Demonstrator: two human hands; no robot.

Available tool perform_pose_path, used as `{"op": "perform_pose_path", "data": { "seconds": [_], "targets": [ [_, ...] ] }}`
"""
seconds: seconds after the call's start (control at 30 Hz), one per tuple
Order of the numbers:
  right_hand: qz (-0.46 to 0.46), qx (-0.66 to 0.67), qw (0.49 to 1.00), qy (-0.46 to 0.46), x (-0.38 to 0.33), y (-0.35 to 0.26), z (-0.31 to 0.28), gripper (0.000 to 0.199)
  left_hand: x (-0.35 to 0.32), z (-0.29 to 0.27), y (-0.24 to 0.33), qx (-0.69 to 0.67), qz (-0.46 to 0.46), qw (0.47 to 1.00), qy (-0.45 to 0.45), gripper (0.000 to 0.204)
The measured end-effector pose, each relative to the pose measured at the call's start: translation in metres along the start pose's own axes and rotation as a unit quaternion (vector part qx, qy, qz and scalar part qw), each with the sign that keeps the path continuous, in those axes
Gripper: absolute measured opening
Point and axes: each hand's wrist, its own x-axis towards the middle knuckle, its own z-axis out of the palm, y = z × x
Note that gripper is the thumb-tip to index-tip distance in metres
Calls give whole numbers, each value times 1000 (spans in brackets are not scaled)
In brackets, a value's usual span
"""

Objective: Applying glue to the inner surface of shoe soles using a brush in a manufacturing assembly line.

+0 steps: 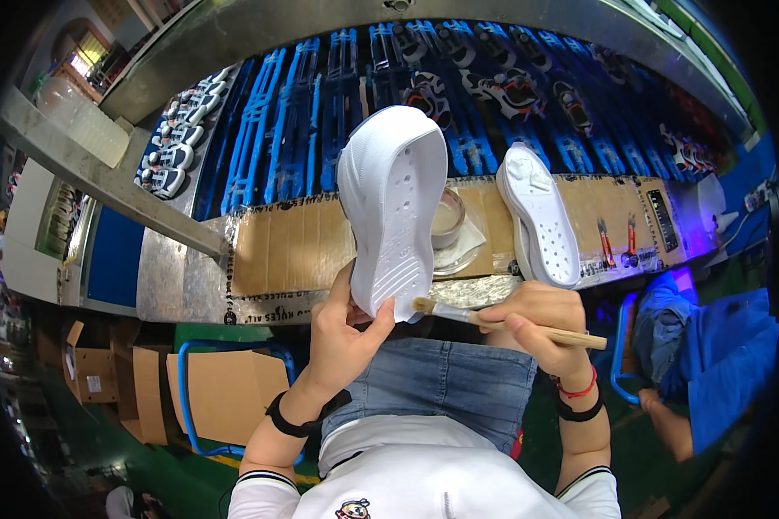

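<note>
A white shoe sole (pixel 391 208) is tilted up in front of me, its holed, grooved inner side facing right. My left hand (pixel 348 322) pinches it at the near end between thumb and fingers. In my right hand (pixel 538 320) is a paintbrush (pixel 459 314) with a wooden handle and a metal ferrule. Its bristles are at the right edge of the sole's near end; whether they touch it I cannot tell. Behind the sole stands a pot (pixel 447 218), partly hidden, on a crumpled white sheet. A second white sole (pixel 541 216) lies on the bench to the right.
Cardboard (pixel 290 251) covers the metal bench. Beyond it, a blue slatted conveyor (pixel 294 121) carries several shoes; more stand on a rack (pixel 182 138) at left. Two red-handled tools (pixel 630 238) lie at right. A person in blue (pixel 710 363) sits to my right.
</note>
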Motion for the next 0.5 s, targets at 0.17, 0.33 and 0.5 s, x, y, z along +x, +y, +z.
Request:
{"op": "perform_pose_path", "data": {
  "seconds": [0.17, 0.33, 0.5],
  "targets": [
    [3, -1, 1000, -12, -3, -4, -9, 17, 8, 5, 5, 12, 22, 1000, -2, 51],
    [-4, 21, 997, 75, -15, -11, -22, 19, 31, 21, 13, -77, 17, 996, -36, 61],
    [71, 123, 915, 377, -59, -20, -47, 33, 112, 48, 83, -190, 65, 971, -127, 60]
  ]
}}
